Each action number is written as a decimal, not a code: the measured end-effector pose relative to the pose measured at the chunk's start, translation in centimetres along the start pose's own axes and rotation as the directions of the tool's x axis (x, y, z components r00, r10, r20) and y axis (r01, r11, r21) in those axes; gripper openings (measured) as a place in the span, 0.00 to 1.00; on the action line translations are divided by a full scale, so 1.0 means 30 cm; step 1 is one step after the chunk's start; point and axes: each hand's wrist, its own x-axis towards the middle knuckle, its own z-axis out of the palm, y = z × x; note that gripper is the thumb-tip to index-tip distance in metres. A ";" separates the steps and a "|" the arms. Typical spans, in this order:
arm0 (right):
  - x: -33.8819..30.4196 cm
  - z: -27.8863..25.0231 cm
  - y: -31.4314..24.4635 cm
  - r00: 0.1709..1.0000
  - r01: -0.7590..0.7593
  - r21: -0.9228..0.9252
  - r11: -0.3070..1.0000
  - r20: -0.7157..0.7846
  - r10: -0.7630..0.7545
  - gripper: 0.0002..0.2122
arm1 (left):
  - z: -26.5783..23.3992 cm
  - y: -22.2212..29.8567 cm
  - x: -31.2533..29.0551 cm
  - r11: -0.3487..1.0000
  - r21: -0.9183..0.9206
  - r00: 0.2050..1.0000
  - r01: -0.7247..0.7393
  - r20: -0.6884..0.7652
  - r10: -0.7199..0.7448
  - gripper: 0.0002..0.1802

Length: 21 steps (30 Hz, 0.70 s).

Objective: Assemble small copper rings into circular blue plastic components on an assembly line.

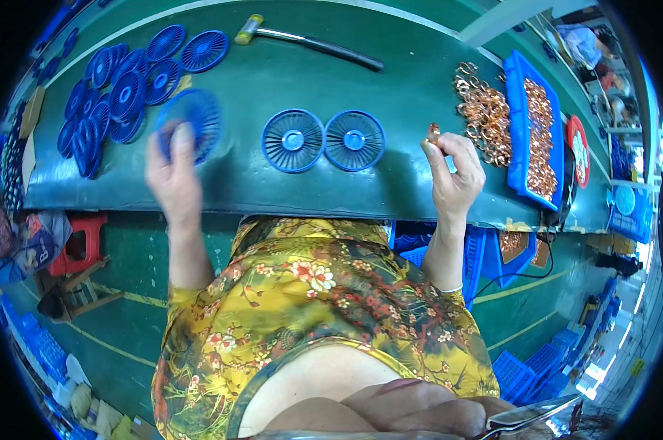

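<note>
My left hand (174, 165) grips a round blue plastic fan grille (199, 125), smeared by motion, on the left side of the green table. Between the thumb and fingers of my right hand (455, 172) is a small copper ring (433, 133), held upright above the table's front part. Two more blue grilles, a left one (292, 158) and a right one (355, 150), lie flat side by side in the middle, their rims touching. Each has slotted spokes and a lighter hub.
Several blue grilles (126, 95) are heaped at the far left. A mallet (309, 42) with a yellow head and black handle lies at the back. Loose copper rings (485, 117) spread at the right, beside a blue tray (518, 125) full of them. A red round dish (579, 139) stands beyond.
</note>
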 end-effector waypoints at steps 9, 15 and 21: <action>0.038 0.086 -0.164 0.953 0.295 0.156 0.943 0.025 -0.302 0.11 | 0.276 0.158 -0.112 0.941 -0.293 0.819 0.173 0.573 0.028 0.24; 0.018 0.069 0.052 0.985 -0.107 -0.471 0.876 0.070 0.158 0.11 | 0.238 0.129 -0.112 0.832 -0.335 0.799 0.442 0.569 -0.195 0.23; -0.049 -0.017 0.091 0.727 -0.643 0.557 0.526 0.227 0.648 0.13 | 0.198 0.079 -0.125 0.832 -0.295 0.806 0.469 0.529 -0.267 0.22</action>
